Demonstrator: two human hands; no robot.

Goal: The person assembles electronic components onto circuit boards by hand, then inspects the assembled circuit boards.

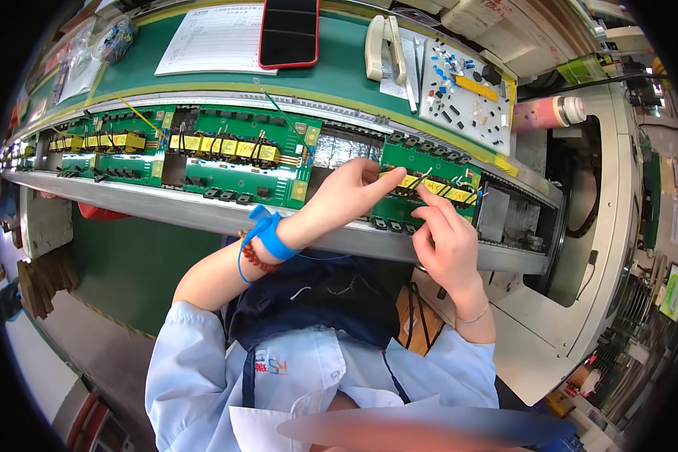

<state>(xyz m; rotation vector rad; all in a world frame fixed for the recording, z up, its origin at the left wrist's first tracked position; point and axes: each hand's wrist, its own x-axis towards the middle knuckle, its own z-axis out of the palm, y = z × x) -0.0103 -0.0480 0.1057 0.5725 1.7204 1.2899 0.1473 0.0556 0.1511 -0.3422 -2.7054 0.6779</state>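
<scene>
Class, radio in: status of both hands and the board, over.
Left hand and right hand fingertips on yellow components of green circuit board. Grip unclear. Nothing blocking; neighbouring green board apart.

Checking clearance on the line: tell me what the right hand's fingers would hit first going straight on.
Probably the yellow parts on the green board; the right hand points up-left at them, almost touching. Depth is unclear.

**Both hands on the rightmost circuit board**

The left hand [352, 192], a blue wrist strap [271, 235] behind it, pinches at the yellow components [437, 188] of a green circuit board [429, 162] on the conveyor rail [203, 215]. The right hand [444, 245] touches the same row with its fingertips. A red phone [288, 32] lies at the tabletop's [339, 60] far edge.
</scene>
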